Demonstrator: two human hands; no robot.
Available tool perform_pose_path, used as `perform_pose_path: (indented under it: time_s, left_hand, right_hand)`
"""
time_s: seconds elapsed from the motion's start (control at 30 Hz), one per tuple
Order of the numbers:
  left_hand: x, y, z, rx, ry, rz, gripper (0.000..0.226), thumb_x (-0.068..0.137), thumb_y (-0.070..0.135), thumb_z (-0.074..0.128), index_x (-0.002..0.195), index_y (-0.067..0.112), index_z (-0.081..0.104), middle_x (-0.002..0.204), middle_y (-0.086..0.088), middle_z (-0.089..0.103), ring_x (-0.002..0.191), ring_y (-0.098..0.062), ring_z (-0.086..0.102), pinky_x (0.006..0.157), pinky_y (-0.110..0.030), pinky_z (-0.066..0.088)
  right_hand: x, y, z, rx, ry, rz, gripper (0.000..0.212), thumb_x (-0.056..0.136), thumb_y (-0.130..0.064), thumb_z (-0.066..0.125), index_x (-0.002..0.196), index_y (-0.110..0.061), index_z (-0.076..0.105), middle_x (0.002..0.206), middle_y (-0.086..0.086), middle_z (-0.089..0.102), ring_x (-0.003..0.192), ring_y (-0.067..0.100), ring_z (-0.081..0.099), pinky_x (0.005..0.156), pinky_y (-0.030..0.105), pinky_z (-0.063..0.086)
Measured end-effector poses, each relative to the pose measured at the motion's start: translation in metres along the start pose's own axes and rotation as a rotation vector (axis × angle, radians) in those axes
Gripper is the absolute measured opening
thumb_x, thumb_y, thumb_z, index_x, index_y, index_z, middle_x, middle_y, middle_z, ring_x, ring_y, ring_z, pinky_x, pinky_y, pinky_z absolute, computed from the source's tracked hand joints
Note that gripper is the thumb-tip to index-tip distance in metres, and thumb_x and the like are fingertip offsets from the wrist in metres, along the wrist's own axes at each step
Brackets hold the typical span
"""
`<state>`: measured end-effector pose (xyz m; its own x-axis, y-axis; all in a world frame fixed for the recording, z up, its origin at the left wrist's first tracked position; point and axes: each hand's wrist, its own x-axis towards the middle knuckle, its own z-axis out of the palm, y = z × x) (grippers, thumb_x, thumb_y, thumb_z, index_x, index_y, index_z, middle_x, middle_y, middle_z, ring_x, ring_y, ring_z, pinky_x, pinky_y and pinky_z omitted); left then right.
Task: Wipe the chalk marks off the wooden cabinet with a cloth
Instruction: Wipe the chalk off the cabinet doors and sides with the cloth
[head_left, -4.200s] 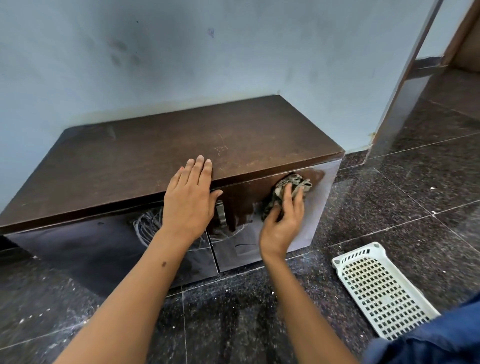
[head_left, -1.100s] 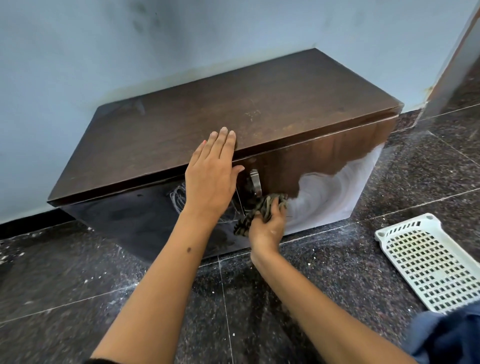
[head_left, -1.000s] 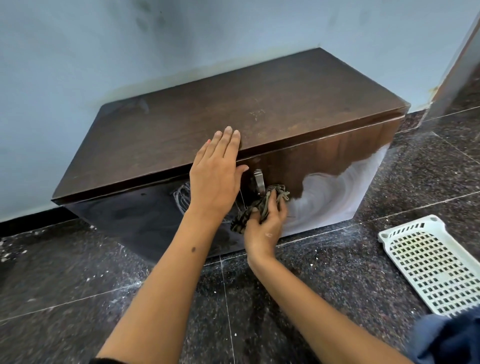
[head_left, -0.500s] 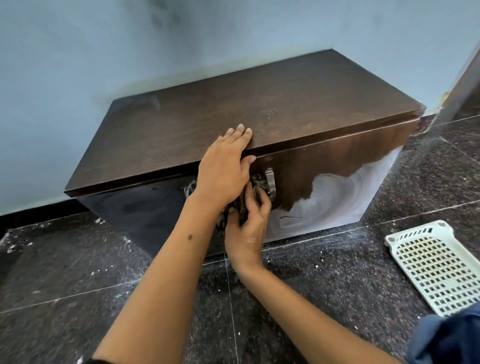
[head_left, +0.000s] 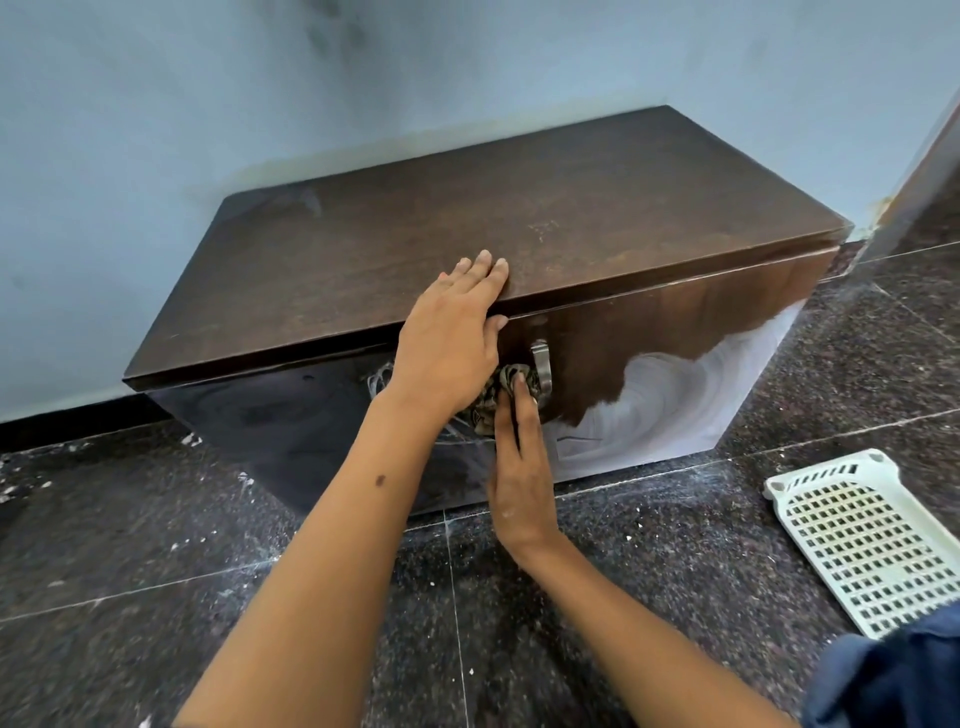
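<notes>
— Since the picture half a second back, what has moved?

— Only a little: the right hand (head_left: 521, 470) and its cloth (head_left: 500, 391) sit slightly lower on the cabinet front, and the metal handle (head_left: 541, 366), which the fingers partly covered then, now shows almost whole.

— Take me across from the left.

— Pale blue wall (head_left: 156, 156) behind, dark speckled floor (head_left: 130, 545) with white flecks below. Against the wall stands the wooden cabinet (head_left: 519, 208). Its left front panel is dark and glossy, with white chalk marks (head_left: 378, 375) peeking out just left of the wrist.

— And the left hand?

— That left hand (head_left: 449, 343) lies flat, fingers straight and together, over the front edge of the cabinet top, thumb on the front face. It holds nothing.

— The right one?

— Its fingers are extended and press the crumpled cloth against the front, just left of the handle. The cloth is partly hidden under the left hand.

— Further right?

— Swirled chalk smears (head_left: 675, 405) cover the lower right panel. A white perforated basket (head_left: 862, 540) lies on the floor, and blue fabric (head_left: 893, 680) fills the corner.
</notes>
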<state>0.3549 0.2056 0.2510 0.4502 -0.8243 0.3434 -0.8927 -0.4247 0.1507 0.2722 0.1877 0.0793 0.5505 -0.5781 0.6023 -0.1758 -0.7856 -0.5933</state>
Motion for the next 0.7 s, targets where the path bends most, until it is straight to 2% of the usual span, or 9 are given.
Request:
perform_pose_path:
  time_s: [0.13,0.23,0.3,0.37,0.43,0.5,0.6,0.63,0.7]
  left_hand:
    - [-0.001,0.002,0.000,0.009,-0.005,0.002,0.053,0.098,0.018,0.043,0.148,0.016,0.026,0.155,-0.002,0.022,0.143,-0.016,0.019,0.115,-0.024,0.008]
    - [-0.003,0.003,-0.001,0.023,0.000,0.014,0.052,0.098,0.018,0.042,0.147,0.015,0.026,0.155,-0.003,0.023,0.143,-0.017,0.020,0.115,-0.025,0.009]
    - [-0.004,0.003,-0.001,0.034,-0.006,0.019,0.052,0.098,0.019,0.042,0.147,0.015,0.025,0.155,-0.003,0.023,0.143,-0.017,0.020,0.115,-0.025,0.009]
    - [-0.004,0.003,-0.001,0.047,-0.010,0.023,0.053,0.098,0.020,0.043,0.148,0.016,0.024,0.155,-0.003,0.022,0.143,-0.017,0.019,0.115,-0.025,0.008]
    - [-0.005,0.004,-0.001,0.056,-0.012,0.022,0.054,0.098,0.020,0.044,0.148,0.016,0.024,0.155,-0.002,0.021,0.143,-0.017,0.019,0.116,-0.025,0.008]
    - [-0.005,0.004,-0.001,0.062,-0.008,0.016,0.054,0.098,0.020,0.045,0.148,0.016,0.024,0.155,-0.002,0.022,0.143,-0.017,0.020,0.116,-0.025,0.008]
    - [-0.004,0.004,0.001,0.059,0.002,0.014,0.054,0.097,0.020,0.046,0.147,0.016,0.026,0.155,-0.003,0.024,0.143,-0.017,0.021,0.116,-0.026,0.010]
    - [-0.004,0.004,0.001,0.058,0.008,0.017,0.054,0.097,0.019,0.046,0.147,0.016,0.027,0.154,-0.003,0.024,0.143,-0.017,0.022,0.116,-0.026,0.010]
    - [-0.003,0.004,0.001,0.059,0.018,0.019,0.054,0.097,0.019,0.046,0.147,0.016,0.027,0.154,-0.003,0.025,0.142,-0.017,0.022,0.116,-0.026,0.010]
  right_hand:
    - [0.000,-0.001,-0.005,0.005,-0.042,0.003,0.059,0.088,0.003,0.035,0.146,-0.003,0.022,0.156,0.009,0.011,0.144,0.022,0.017,0.114,0.039,0.029]
    - [-0.002,-0.009,-0.010,0.095,-0.037,0.054,0.064,0.086,0.014,0.039,0.146,-0.002,0.025,0.157,0.004,0.012,0.145,0.018,0.016,0.116,0.035,0.025]
    - [-0.001,-0.022,-0.016,0.223,-0.043,0.148,0.071,0.084,0.020,0.041,0.147,-0.006,0.024,0.157,-0.001,0.012,0.145,0.011,0.014,0.117,0.025,0.018]
    - [-0.005,-0.034,-0.015,0.352,-0.047,0.401,0.066,0.088,0.016,0.039,0.146,-0.013,0.028,0.154,-0.006,0.019,0.140,0.004,0.021,0.114,0.016,0.018]
    - [-0.011,-0.042,-0.011,0.486,-0.003,0.831,0.054,0.093,0.006,0.039,0.143,-0.017,0.039,0.147,-0.003,0.037,0.129,0.011,0.041,0.112,0.025,0.031]
    - [-0.013,-0.050,-0.014,0.578,0.061,1.049,0.048,0.095,0.002,0.039,0.139,-0.018,0.044,0.141,0.000,0.045,0.124,0.015,0.047,0.110,0.029,0.034]
    - [-0.001,-0.075,-0.031,0.613,0.144,0.719,0.055,0.093,0.009,0.039,0.141,-0.018,0.041,0.144,-0.007,0.034,0.126,-0.001,0.037,0.103,0.005,0.026]
    - [0.005,-0.080,-0.034,0.607,0.159,0.551,0.057,0.091,0.012,0.040,0.141,-0.015,0.041,0.145,-0.005,0.031,0.130,-0.003,0.033,0.104,0.004,0.025]
    - [0.014,-0.072,-0.032,0.483,0.155,0.261,0.056,0.088,0.014,0.044,0.140,-0.005,0.041,0.148,0.006,0.028,0.139,0.008,0.026,0.113,0.016,0.023]
